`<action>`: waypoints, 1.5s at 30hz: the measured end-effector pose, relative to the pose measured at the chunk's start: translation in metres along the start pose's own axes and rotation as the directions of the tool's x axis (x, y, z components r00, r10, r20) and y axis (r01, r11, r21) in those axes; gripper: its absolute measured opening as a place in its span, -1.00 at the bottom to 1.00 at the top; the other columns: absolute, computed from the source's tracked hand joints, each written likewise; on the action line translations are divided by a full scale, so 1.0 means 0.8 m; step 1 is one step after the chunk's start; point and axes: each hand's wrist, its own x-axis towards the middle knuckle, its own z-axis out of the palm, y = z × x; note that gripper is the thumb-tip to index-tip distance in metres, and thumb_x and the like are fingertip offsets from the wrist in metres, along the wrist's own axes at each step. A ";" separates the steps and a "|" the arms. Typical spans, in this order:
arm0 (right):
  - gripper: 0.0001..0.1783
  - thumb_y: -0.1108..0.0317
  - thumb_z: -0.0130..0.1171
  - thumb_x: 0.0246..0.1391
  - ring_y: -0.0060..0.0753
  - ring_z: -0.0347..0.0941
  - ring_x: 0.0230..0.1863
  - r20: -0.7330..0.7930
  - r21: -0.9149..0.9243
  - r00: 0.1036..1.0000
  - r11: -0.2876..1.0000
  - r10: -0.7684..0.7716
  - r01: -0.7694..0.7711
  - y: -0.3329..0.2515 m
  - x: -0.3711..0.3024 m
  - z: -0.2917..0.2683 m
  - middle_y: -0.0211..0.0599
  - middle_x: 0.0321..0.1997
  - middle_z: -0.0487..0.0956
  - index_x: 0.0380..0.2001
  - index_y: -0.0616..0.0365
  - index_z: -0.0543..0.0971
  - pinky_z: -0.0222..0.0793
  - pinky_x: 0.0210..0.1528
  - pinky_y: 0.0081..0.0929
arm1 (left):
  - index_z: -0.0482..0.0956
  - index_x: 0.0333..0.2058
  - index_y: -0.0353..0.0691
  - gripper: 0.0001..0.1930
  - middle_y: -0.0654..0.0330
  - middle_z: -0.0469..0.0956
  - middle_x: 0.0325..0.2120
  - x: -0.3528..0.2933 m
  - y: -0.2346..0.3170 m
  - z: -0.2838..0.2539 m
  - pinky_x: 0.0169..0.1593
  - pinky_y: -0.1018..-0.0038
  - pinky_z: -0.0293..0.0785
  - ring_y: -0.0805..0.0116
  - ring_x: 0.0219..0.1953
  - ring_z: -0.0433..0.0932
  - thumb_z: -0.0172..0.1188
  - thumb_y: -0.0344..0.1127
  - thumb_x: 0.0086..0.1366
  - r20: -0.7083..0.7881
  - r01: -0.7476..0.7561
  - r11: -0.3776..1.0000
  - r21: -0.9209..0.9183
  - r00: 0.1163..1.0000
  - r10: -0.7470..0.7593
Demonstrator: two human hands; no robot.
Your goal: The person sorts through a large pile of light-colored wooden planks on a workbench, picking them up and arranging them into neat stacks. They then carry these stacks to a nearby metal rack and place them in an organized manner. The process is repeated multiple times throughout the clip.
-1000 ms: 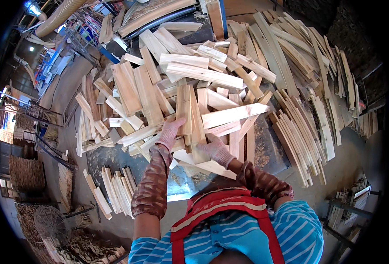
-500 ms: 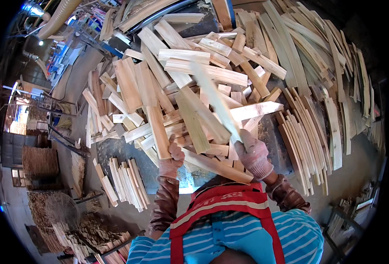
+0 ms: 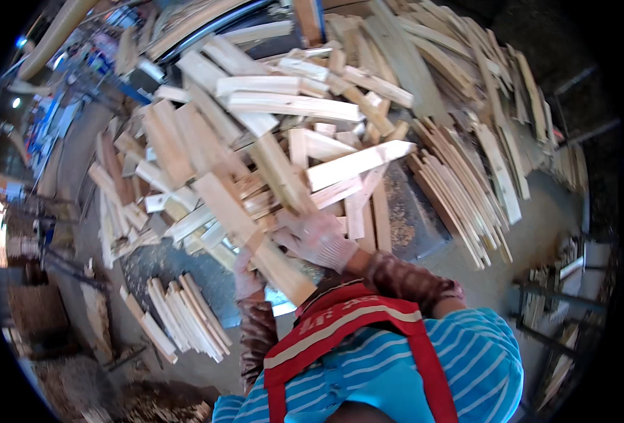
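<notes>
My left hand (image 3: 247, 276), in a pale work glove, is closed at the left edge of a wooden board (image 3: 238, 215) that slants toward my apron. A second piece of wood (image 3: 287, 271) seems to overlap its near end; blur hides where they meet. My right hand (image 3: 322, 240), gloved too, reaches leftward beside these pieces, at the near end of a greyish board (image 3: 280, 169) on the pile. Its fingers are smeared, so their grip is unclear. Loose cut boards (image 3: 294, 106) lie heaped at various angles beyond both hands.
A row of narrow strips (image 3: 460, 201) is stacked at right, with longer slats (image 3: 495, 166) beside it. Short strips (image 3: 185, 317) stand grouped at left. Sawdust lies on the dark work surface (image 3: 414, 225). A metal rack (image 3: 559, 303) stands at lower right.
My right hand has moved left toward my left hand; the pale board it held raised no longer shows there. The left hand's board has tilted to a slant. The whole view has shifted.
</notes>
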 end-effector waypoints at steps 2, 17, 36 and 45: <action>-0.40 0.00 0.21 0.07 0.16 0.53 -0.07 -0.322 -0.112 0.946 0.991 0.033 -0.072 0.023 0.033 0.012 0.03 0.09 0.48 0.07 0.16 0.38 0.50 -0.11 0.00 | 0.38 0.16 -0.35 -0.32 0.01 0.55 -0.03 -0.016 0.028 0.019 0.08 0.15 0.56 0.09 0.00 0.58 0.17 0.12 0.30 0.084 0.072 0.997 -0.024 0.994 -0.070; -0.44 0.54 0.08 -0.01 0.03 0.54 0.06 -0.660 -0.033 0.724 0.956 0.199 -0.293 0.287 -0.236 0.032 -0.09 0.04 0.59 0.15 0.08 0.47 0.54 0.06 -0.14 | 0.37 0.18 -0.40 -0.34 0.06 0.53 0.01 0.032 0.028 0.165 0.19 0.31 0.46 0.18 0.04 0.53 0.28 -0.10 0.22 -0.120 0.008 0.999 0.053 0.993 -0.002; -0.23 0.01 0.42 0.05 -0.22 0.48 -0.02 -0.216 0.909 0.383 0.328 0.898 -0.258 0.392 0.051 0.040 0.03 0.07 0.48 0.14 0.26 0.34 0.47 0.04 -0.25 | 0.55 -0.06 -0.34 -0.60 0.14 0.61 -0.31 0.124 -0.046 0.132 -0.19 0.32 0.55 0.29 -0.30 0.59 0.19 -0.12 0.28 -0.173 -0.040 0.960 0.278 0.981 0.092; -0.15 0.43 0.29 0.00 -0.11 0.47 0.08 -0.235 0.934 0.153 0.266 0.960 -0.239 0.223 0.038 -0.003 -0.04 0.18 0.48 0.37 0.15 0.19 0.44 0.13 -0.16 | 0.45 0.15 -0.33 -0.45 0.05 0.61 -0.11 -0.065 0.080 0.001 -0.01 0.34 0.59 0.23 -0.11 0.62 0.26 -0.20 0.22 -0.308 -0.200 0.929 -0.312 0.946 0.100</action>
